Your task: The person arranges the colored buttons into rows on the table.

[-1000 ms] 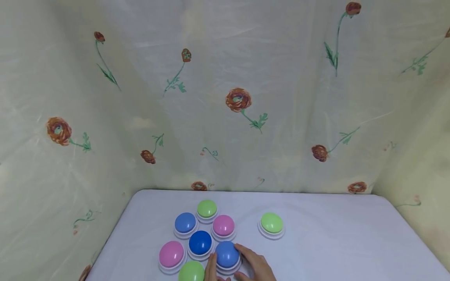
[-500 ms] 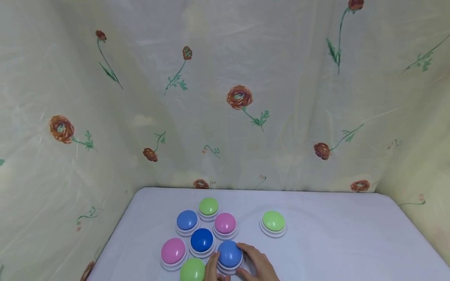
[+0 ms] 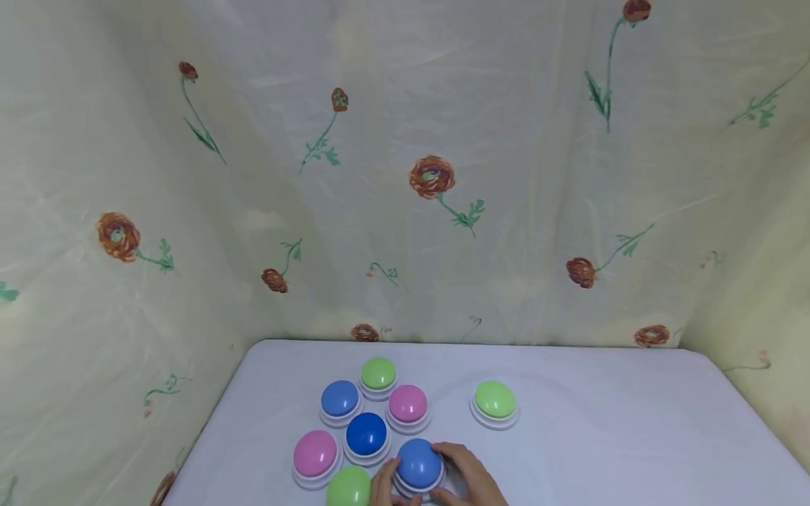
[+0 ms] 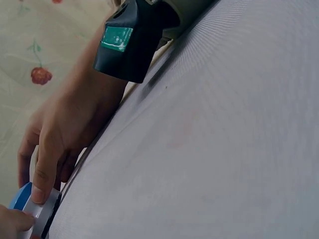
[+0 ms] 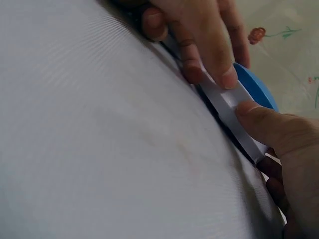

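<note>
Both hands hold a light-blue dome button on a white round base (image 3: 420, 464) near the front of the table. My left hand (image 3: 383, 486) is on its left side, fingers along the dome and base. On the right side my right hand (image 3: 471, 479) has its index finger at the dome's upper right and its thumb low at the near side. Both thumbs press the white base (image 5: 234, 112) in the right wrist view, with the blue dome (image 5: 256, 89) behind. A bright green dome button (image 3: 349, 486) sits just left of my left hand.
A dark-blue button (image 3: 366, 434), a pink button (image 3: 315, 453), another pink button (image 3: 408, 404), a blue button (image 3: 339, 398) and a green button (image 3: 378, 373) cluster to the left. One green button (image 3: 496, 400) stands apart on the right. A floral curtain (image 3: 506, 176) surrounds the white table (image 3: 607, 422).
The held light-blue button has shifted slightly right and toward me with both hands, widening its gap from the dark-blue button. The head view has also shifted a little.
</note>
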Demonstrator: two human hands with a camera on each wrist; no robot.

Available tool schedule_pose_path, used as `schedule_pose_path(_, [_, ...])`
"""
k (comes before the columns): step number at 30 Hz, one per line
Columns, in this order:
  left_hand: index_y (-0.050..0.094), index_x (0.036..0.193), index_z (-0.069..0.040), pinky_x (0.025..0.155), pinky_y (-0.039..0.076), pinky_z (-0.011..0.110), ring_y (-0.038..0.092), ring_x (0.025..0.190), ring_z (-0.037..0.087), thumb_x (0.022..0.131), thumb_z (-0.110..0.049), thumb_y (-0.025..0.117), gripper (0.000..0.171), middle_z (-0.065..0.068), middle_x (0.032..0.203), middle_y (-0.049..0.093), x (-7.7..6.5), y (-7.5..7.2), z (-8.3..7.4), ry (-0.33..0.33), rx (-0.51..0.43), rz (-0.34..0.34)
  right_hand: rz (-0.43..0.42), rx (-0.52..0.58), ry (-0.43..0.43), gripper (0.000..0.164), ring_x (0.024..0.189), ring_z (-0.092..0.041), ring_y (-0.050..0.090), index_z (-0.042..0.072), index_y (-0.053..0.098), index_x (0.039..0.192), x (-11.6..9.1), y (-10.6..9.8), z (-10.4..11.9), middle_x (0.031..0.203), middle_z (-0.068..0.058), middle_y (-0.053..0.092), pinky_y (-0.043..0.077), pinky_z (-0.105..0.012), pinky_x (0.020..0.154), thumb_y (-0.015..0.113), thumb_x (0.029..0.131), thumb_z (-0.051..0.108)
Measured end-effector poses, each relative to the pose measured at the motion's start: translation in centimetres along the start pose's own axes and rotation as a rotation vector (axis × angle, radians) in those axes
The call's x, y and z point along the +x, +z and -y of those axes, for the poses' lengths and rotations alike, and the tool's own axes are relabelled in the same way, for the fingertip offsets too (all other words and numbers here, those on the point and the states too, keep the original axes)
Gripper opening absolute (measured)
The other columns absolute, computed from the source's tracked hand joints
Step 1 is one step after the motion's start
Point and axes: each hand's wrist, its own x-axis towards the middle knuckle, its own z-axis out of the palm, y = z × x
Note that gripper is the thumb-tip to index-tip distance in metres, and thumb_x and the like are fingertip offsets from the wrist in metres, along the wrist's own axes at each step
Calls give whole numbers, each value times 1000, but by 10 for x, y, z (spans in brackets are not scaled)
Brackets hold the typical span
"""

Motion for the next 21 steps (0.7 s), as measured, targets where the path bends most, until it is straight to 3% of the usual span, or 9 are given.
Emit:
schedule_pose_path(7, [52, 125, -7, 53, 45, 15, 44, 62, -11, 77, -23, 75, 55, 16, 119, 56, -2, 3, 2, 49, 47, -102, -37, 54, -84, 58, 109, -6, 55, 17, 52, 128, 0, 0, -4, 119, 6, 59, 42, -16, 97, 76, 78, 32])
schedule_pose_path(14, [48, 130, -9, 57, 48, 15, 44, 65, -14, 82, -27, 72, 57, 14, 124, 52, -2, -5, -15, -51, 30, -22, -76, 92, -157, 58, 99, -6, 55, 11, 52, 128, 4, -6, -1, 118, -1, 59, 49, -22, 80, 78, 77, 21])
schedule_pose_path(18, [47, 131, -9, 60, 49, 14, 45, 68, -13, 82, -29, 71, 58, 14, 127, 51, -1, -4, -25, -23, 72, -62, -59, 117, -87, 58, 100, -6, 55, 14, 51, 129, 5, -11, 1, 120, 1, 58, 51, -24, 77, 77, 78, 24])
schedule_pose_path(21, [46, 132, -6, 62, 50, 15, 47, 71, -11, 83, -23, 71, 58, 17, 130, 49, 0, -2, -31, 13, 29, -62, -61, 135, -38, 59, 105, -6, 55, 16, 51, 130, 4, -16, 3, 123, 2, 58, 51, -26, 78, 75, 78, 27])
